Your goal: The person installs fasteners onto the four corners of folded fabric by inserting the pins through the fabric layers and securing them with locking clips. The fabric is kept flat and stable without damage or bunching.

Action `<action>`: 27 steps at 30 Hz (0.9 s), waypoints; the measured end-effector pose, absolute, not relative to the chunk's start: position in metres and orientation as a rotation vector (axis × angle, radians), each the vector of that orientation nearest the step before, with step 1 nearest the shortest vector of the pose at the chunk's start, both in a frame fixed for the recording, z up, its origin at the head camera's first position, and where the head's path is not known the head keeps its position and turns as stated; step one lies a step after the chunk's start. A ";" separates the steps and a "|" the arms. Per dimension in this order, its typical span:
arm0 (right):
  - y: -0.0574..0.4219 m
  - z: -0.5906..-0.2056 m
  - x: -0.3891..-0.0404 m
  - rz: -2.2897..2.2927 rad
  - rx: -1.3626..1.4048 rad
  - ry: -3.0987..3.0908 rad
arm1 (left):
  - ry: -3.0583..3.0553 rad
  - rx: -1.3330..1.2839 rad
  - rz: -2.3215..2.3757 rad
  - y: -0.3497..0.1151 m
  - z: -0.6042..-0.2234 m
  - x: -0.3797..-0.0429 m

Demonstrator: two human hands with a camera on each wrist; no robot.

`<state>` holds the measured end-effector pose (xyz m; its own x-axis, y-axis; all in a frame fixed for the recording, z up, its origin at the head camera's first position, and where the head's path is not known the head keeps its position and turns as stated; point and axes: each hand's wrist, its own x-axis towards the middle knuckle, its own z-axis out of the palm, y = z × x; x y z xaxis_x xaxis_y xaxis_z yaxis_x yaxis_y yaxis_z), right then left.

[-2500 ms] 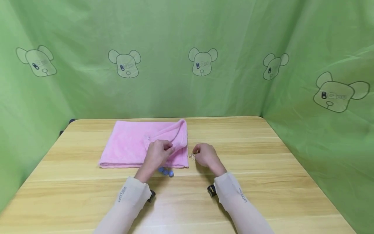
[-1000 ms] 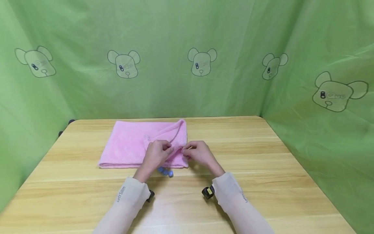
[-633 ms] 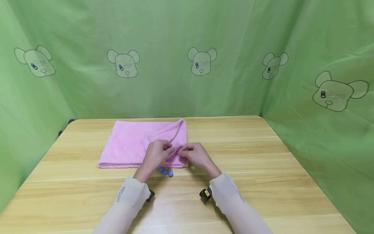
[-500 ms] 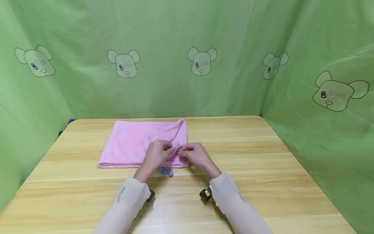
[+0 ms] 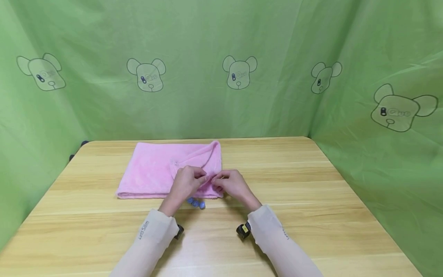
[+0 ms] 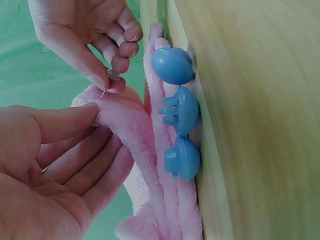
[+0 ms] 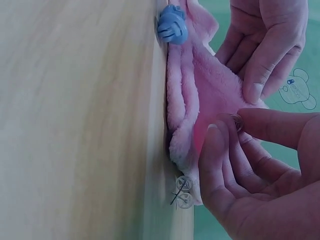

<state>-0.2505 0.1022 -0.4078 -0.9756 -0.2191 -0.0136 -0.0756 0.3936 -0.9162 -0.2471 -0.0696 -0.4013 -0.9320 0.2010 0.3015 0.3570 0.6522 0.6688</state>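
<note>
A folded pink plush cloth (image 5: 149, 165) lies on the table, its near right corner lifted. My left hand (image 5: 185, 184) pinches that raised edge between thumb and fingers. Facing it, my right hand (image 5: 236, 184) pinches a pin with a clear round head (image 7: 237, 122). In the left wrist view the pin's thin metal shaft (image 6: 103, 93) points at the cloth right beside my left thumb; its tip is hidden. Three blue mushroom-shaped caps (image 6: 186, 111) lie along the cloth's front edge. Two more clear-headed pins (image 7: 184, 184) lie beside the cloth in the right wrist view.
The wood-grain table (image 5: 294, 231) extends around the cloth on all sides. A small clear fitting (image 5: 175, 163) sits on the cloth's upper face, left of the folded flap. Green curtains (image 5: 194, 104) with bear-head drawings enclose the table's back and sides.
My right hand picked up a pin beside the cloth and moved left to the raised edge. Over the last half second both hands have barely moved; my left hand has kept its pinch on the cloth.
</note>
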 end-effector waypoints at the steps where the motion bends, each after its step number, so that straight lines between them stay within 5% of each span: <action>1: 0.102 -0.408 -0.250 -1.641 -0.266 2.512 | -2.668 -0.463 -1.143 -0.070 -0.401 -0.247; 27: 0.103 -0.408 -0.249 -1.623 -0.321 2.523 | -2.677 -0.420 -1.257 -0.067 -0.404 -0.246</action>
